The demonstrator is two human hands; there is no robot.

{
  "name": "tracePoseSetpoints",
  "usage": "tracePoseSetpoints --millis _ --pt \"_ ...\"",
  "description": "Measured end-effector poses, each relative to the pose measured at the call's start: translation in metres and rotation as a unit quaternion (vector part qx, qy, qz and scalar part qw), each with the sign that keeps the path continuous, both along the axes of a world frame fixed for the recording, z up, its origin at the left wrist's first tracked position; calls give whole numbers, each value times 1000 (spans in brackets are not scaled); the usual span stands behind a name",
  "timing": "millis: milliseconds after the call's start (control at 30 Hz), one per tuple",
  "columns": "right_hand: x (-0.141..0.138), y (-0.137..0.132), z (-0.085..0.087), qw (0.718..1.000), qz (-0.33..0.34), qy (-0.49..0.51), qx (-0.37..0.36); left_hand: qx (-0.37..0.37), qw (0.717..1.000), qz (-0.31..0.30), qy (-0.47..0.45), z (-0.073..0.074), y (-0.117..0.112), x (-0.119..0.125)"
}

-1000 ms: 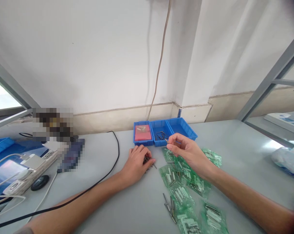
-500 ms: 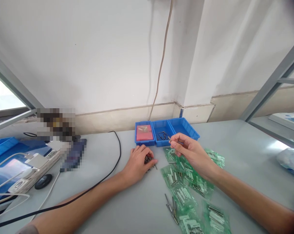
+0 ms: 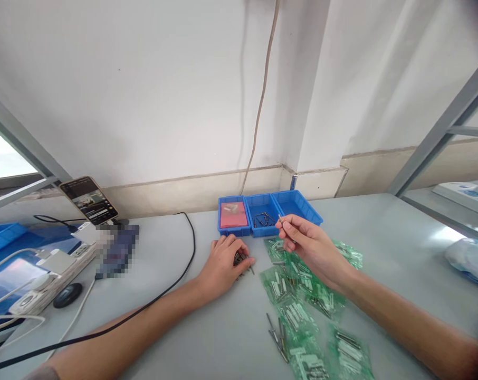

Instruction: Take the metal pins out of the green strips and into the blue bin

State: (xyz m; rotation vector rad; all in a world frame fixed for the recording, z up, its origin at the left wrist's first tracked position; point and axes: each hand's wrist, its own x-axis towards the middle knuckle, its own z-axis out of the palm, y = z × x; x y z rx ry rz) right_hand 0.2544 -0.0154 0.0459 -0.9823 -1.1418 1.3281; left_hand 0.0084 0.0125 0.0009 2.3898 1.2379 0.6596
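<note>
My left hand point(image 3: 222, 266) rests on the grey table point(image 3: 207, 338), its fingers curled over a small bunch of dark metal pins point(image 3: 241, 259). My right hand point(image 3: 308, 244) is raised a little above the green packets point(image 3: 302, 301) and pinches one thin metal pin point(image 3: 281, 219) between thumb and forefinger. The pin's tip is just in front of the middle blue bin point(image 3: 263, 217), which holds several dark pins. The left blue bin point(image 3: 232, 216) has a red sheet in it, and the right blue bin point(image 3: 298, 207) looks bare.
Several loose pins point(image 3: 276, 333) lie near the front packets. A black cable point(image 3: 183, 274) curves across the table's left. A power strip point(image 3: 45, 285), chargers and a propped phone point(image 3: 88, 199) stand at far left. A plastic bag point(image 3: 470, 264) lies at right, beside metal frame bars.
My right hand has lifted slightly and moved the pinched pin towards the blue bins. My left hand has stayed over its pins.
</note>
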Motion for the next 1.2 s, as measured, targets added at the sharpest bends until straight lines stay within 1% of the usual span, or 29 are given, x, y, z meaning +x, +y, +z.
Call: tracePoseSetpoints --millis 133,333,933,1200 --pt "-1 0 2 999 -24 24 -1 4 1000 -4 1 -1 0 0" --pt "-1 1 0 999 -41 -3 5 15 1000 -5 10 -1 0 0" --pt "-1 1 1 999 -45 -27 12 15 1000 1 17 3 -1 0" --pt "0 1 -1 998 -49 -42 17 15 1000 0 12 1 -1 0"
